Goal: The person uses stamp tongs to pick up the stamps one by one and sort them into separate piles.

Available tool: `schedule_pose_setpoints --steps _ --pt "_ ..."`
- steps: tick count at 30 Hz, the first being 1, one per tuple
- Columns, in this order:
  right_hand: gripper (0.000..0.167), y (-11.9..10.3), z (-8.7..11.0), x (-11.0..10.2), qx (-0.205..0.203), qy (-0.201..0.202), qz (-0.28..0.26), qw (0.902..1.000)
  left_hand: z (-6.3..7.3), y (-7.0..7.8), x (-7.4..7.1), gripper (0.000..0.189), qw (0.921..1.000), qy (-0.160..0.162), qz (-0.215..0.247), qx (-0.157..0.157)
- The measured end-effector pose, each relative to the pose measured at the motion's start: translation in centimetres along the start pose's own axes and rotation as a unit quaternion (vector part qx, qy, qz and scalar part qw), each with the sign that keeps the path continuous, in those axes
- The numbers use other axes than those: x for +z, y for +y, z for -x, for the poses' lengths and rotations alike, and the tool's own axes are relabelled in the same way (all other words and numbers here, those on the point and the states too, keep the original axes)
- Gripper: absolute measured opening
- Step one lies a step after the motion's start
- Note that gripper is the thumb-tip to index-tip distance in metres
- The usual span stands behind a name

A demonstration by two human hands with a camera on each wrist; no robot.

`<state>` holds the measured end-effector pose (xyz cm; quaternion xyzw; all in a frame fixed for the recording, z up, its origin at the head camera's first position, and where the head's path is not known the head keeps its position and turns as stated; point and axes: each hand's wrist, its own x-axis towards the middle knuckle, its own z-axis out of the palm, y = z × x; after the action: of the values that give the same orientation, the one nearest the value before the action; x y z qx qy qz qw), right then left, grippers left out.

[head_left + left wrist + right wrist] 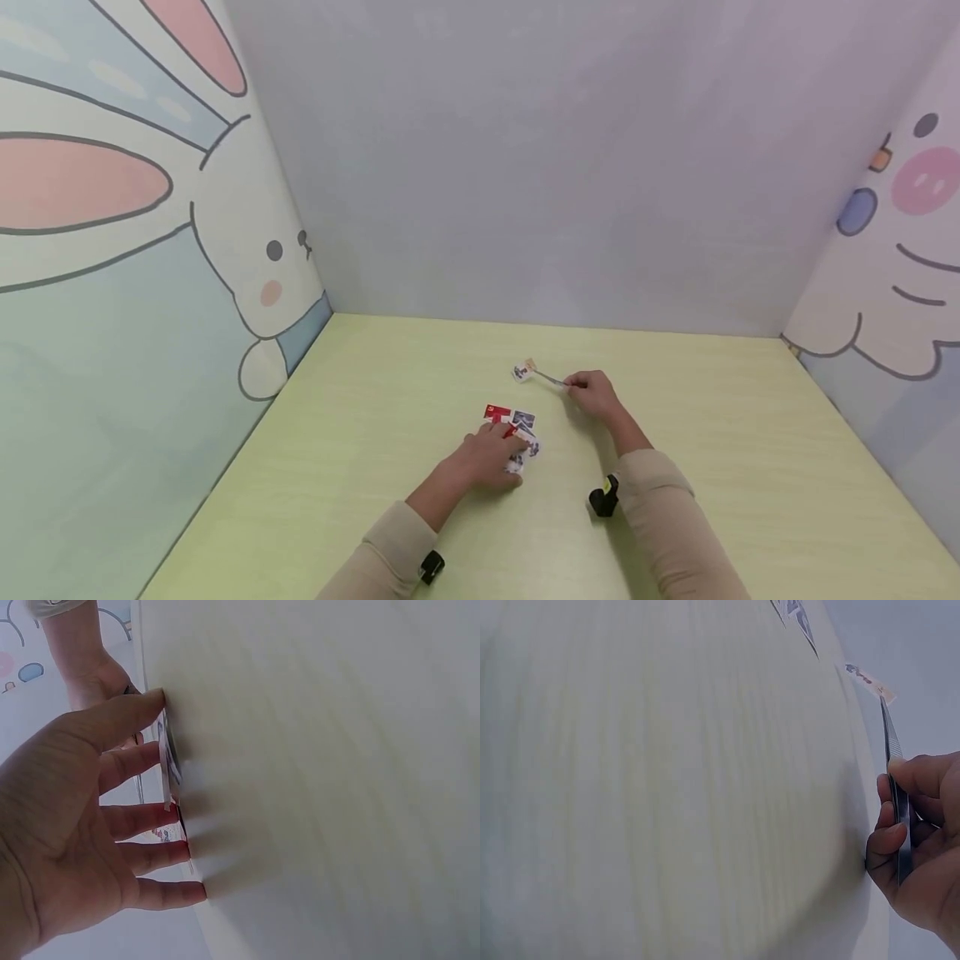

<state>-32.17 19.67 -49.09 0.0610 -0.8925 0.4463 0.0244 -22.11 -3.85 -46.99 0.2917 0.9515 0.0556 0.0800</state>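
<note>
My right hand [594,395] grips metal tweezers [890,735], pointing away to the left. At their tips is a small stamp-like paper piece [521,372], pale with a dark picture and an orange corner. Spread over a cluster of similar pieces, my left hand [486,460] rests its fingertips on them and on the table. A red piece [497,412] and a grey-pictured piece [524,418] show beyond the fingers; a white one [534,447] shows to their right. In the left wrist view, the thumb [131,716] lies at one piece's edge. The hand hides part of the cluster.
The pale yellow table [405,367] meets a plain grey wall [525,167] at the back. Side panels carry a cartoon rabbit [247,225] at left and a pig [900,250] at right. Black wrist cameras sit by both sleeves.
</note>
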Motion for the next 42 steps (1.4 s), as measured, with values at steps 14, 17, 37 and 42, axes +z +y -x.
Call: schedule_pose_setpoints --steps 14,17,37,42 --pt "0.012 -0.4 -0.6 0.6 -0.037 -0.005 0.043 0.9984 -0.1 0.1 0.0 0.050 0.9999 -0.009 0.010 -0.009" --pt "0.012 -0.1 -0.7 0.9 -0.044 -0.012 0.053 0.9976 -0.1 0.0 0.0 0.051 0.9998 -0.009 0.015 -0.011" --pt "0.016 -1.2 0.8 0.5 -0.053 0.018 0.110 0.9924 0.0 -0.1 -0.1 0.049 0.9999 0.003 0.014 -0.006" --pt "0.018 -1.4 1.7 0.6 -0.051 0.027 0.088 0.9944 0.0 -0.4 -0.2 0.049 0.9999 0.005 0.013 -0.006"
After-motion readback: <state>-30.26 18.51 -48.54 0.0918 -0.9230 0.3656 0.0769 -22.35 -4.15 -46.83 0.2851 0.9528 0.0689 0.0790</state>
